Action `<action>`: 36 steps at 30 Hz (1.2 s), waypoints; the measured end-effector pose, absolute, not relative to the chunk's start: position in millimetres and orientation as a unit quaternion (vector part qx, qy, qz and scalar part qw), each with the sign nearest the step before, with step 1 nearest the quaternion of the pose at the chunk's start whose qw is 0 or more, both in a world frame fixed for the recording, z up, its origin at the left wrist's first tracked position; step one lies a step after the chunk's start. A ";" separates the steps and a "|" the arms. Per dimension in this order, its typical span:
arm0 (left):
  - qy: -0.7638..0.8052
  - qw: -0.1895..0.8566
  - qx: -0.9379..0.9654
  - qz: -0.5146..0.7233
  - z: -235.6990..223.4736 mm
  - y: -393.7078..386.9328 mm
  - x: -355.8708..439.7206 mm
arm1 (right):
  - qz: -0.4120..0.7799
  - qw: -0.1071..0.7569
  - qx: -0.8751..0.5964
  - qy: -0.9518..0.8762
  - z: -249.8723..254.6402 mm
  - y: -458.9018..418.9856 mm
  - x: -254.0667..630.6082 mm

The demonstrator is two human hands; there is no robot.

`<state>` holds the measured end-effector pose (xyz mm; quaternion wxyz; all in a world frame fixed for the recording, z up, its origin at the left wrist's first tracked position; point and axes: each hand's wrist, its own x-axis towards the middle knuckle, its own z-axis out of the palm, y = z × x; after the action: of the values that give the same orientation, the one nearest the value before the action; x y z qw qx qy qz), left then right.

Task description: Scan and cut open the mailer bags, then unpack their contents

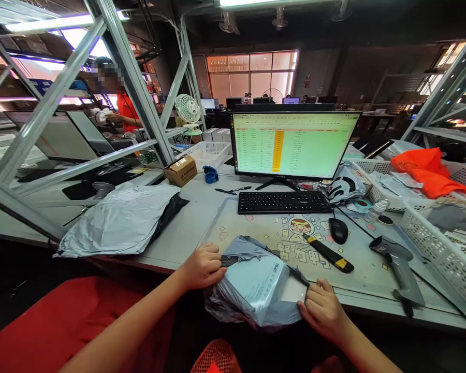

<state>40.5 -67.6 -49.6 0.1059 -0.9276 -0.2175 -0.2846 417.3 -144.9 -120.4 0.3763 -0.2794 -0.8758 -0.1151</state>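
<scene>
Between my hands is a grey plastic mailing bag (233, 305), torn open along its top at the table's front edge. Inside it shows a white box (256, 280) with small print and a barcode. My left hand (204, 267) is closed on the bag's left edge, and my right hand (324, 311) pinches its right edge. The torn rim is pulled apart around the box. Beyond the bag, a utility knife (329, 254) with a black and yellow handle lies on the desk mat (233, 228).
A full white mailing bag (120, 220) lies at left. Behind the mat are a keyboard (283, 202) and monitor (295, 145). To the right are a mouse (337, 230), a barcode scanner (399, 269) and white baskets (438, 259). A person (126, 111) stands beyond the metal frame.
</scene>
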 end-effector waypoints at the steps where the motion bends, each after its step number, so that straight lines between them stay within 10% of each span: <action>1: -0.244 0.095 -0.922 -0.284 -52.0 -64.4 35.5 | -0.113 0.366 -0.286 -0.878 -121.8 -142.1 417.0; 19: -0.491 -0.053 -0.859 -0.133 -64.8 -169.7 131.1 | 0.047 0.351 -0.357 -0.865 -128.6 -152.7 345.7; 36: -0.530 0.203 -0.819 -0.084 -79.9 -167.6 72.3 | 0.130 0.380 -0.275 -0.873 -129.1 -144.3 301.4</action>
<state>72.3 -167.6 -79.9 0.2029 -0.8188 -0.5303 -0.0844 301.4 -144.3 -129.1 0.3798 -0.2755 -0.8734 0.1304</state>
